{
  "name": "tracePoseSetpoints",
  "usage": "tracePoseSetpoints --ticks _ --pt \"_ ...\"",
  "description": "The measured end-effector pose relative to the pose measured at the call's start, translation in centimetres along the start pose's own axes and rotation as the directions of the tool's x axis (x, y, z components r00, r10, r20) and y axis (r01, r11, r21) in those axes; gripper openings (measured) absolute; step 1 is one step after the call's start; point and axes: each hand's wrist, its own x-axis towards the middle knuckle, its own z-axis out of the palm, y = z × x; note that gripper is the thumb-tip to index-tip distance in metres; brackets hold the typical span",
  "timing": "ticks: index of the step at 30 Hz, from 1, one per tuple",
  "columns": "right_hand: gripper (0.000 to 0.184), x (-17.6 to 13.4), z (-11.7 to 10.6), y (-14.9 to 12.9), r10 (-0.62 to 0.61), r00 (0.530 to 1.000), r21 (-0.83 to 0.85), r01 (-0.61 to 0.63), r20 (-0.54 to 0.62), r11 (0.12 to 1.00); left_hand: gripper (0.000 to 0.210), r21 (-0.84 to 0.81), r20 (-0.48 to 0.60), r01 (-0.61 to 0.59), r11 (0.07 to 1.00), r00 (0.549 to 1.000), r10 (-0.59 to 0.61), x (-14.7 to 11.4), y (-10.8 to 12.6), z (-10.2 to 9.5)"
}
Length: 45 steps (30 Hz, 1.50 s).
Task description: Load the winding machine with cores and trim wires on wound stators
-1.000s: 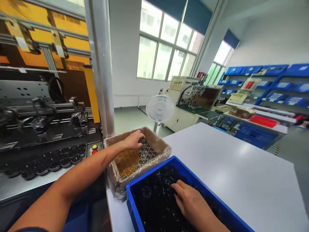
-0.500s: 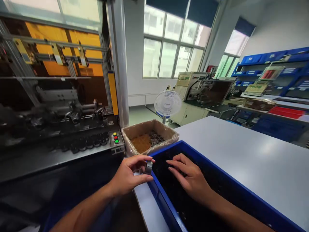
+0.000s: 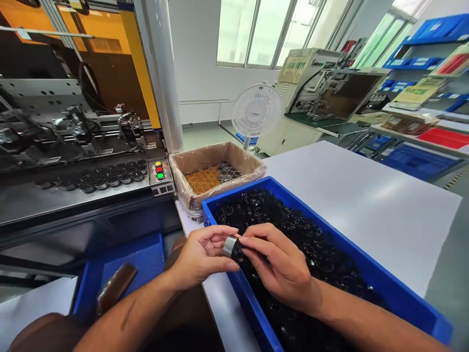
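My left hand [image 3: 200, 254] curls its thumb and fingers round a short silver metal ring [image 3: 230, 246] above the near rim of a blue bin. A black round part [image 3: 239, 250] shows at the ring's right end, partly hidden. The fingertips of my right hand [image 3: 280, 261] pinch that black part against the ring; whether it sits inside the ring I cannot tell. Below both hands the long blue bin [image 3: 246, 298] holds many loose black round plastic parts [image 3: 315, 244].
Behind the bin stands a plastic-lined carton [image 3: 183, 195] with brown and black parts. A machine bed at left bears rows of black rings [image 3: 110, 176] beside a button box [image 3: 160, 178]. A white fan [image 3: 256, 110] stands beyond the white table [image 3: 366, 195]. A blue tray [image 3: 146, 254] lies low at left.
My right hand has come left from over the bin to meet the ring, now with a black part at its fingertips. My left hand still holds the ring. The view has tilted down.
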Motion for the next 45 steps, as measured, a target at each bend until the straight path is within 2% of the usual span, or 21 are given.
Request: tracePoseSetpoints --ticks 6,10,17,23,31,34,38,40,42,43,45 --pt "0.036 -0.2 0.4 -0.3 -0.009 0.999 0.039 0.008 0.039 0.999 0.053 0.129 -0.084 -0.040 0.991 0.995 0.051 -0.8 0.1 -0.2" --pt "0.042 -0.3 0.7 -0.4 -0.040 0.997 0.032 0.038 0.066 0.999 0.054 0.137 -0.113 -0.060 0.989 0.991 0.076 -1.3 0.3 -0.5" --pt "0.032 -0.1 0.6 0.1 -0.181 0.980 -0.078 0.187 0.078 0.979 0.055 0.031 -0.124 -0.001 1.000 0.992 0.005 -1.3 0.3 -0.4" --pt "0.020 -0.2 0.4 0.7 -0.275 0.956 -0.110 0.285 0.103 0.952 0.054 0.110 -0.153 0.022 0.994 0.988 -0.005 -1.0 0.2 -1.0" --pt "0.017 -0.3 1.1 0.7 -0.289 0.954 -0.092 0.295 0.073 0.951 0.054 0.238 -0.167 0.025 0.971 0.986 0.015 -1.4 -0.3 -2.4" --pt "0.016 -0.5 1.2 0.5 -0.244 0.965 -0.086 0.252 0.097 0.964 0.055 0.246 -0.161 0.023 0.969 0.987 0.018 -1.6 -0.4 -2.4" --pt "0.016 -0.6 1.4 -0.1 -0.275 0.957 -0.088 0.284 0.095 0.955 0.054 0.239 -0.159 0.003 0.971 0.987 0.036 -1.9 -0.9 -1.9" --pt "0.016 -0.3 1.2 0.2 -0.237 0.968 -0.079 0.243 0.079 0.967 0.052 0.246 -0.163 -0.009 0.969 0.985 0.051 -2.1 -1.0 -1.5" --pt "0.018 0.1 0.5 1.6 -0.139 0.977 -0.055 0.149 0.159 0.987 0.047 0.295 -0.163 -0.020 0.955 0.984 0.071 -2.1 -0.8 -1.3" --pt "0.020 0.2 -0.1 2.7 -0.045 0.971 -0.095 0.069 0.235 0.993 0.044 0.338 -0.165 -0.031 0.941 0.982 0.092 -2.1 -0.6 -1.3" --pt "0.022 0.2 -1.4 5.4 0.212 0.911 -0.302 -0.103 0.355 0.948 0.038 0.434 -0.170 -0.050 0.900 0.976 0.136 -2.0 -0.2 -1.4"
